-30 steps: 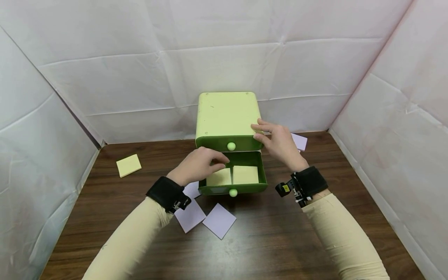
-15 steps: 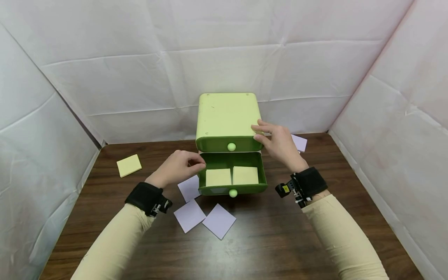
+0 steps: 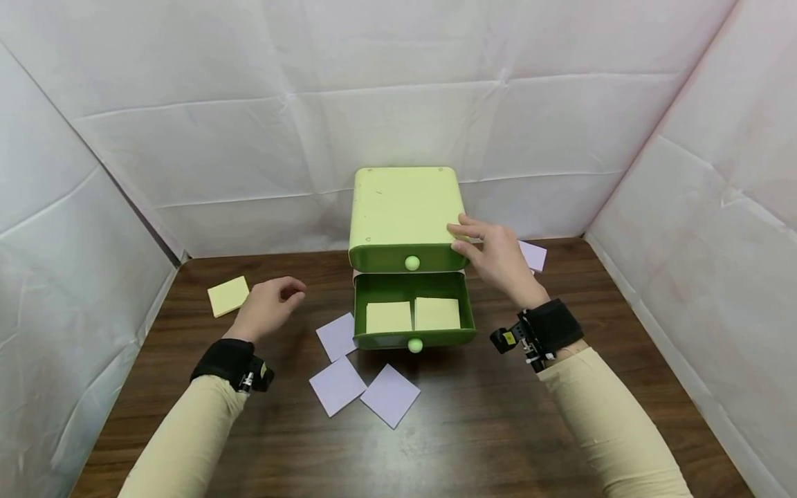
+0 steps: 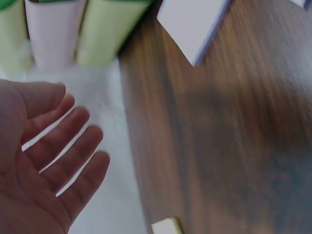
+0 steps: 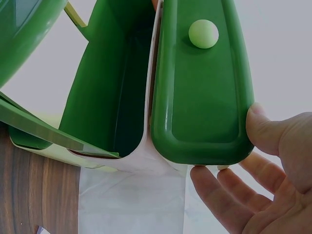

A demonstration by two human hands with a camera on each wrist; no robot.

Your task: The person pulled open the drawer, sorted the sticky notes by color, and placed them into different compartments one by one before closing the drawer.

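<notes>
- Steadying the cabinet [image 3: 405, 207]: our right hand [image 3: 495, 256] rests on its top right corner, thumb on the upper drawer's front edge and fingers along the side, pressing rather than clamping; we judge this keeps the light box from sliding.
- Upper drawer [image 5: 202, 83]: shut, its round knob [image 5: 203, 33] facing us.
- Lower drawer [image 3: 412, 310]: pulled out toward us, so its inside lies open from above. Two yellow pads [image 3: 412, 315] sit side by side in it, filling most of the floor.
- Left hand [image 3: 269, 304]: empty, fingers loosely curled, hovering over the table [image 3: 187, 387] between the drawer and a loose yellow pad [image 3: 229, 294]; nearer to the pad, touching nothing. The wrist view shows a relaxed palm [image 4: 44, 161].
- Loose yellow pad: flat on the table, far left, well apart from the cabinet.
- Lilac notes [image 3: 364, 384]: three scattered flat in front of and left of the lower drawer; a fourth [image 3: 532, 254] lies behind our right hand.
- White sheeting [image 3: 398, 104]: walls the table on three sides.
</notes>
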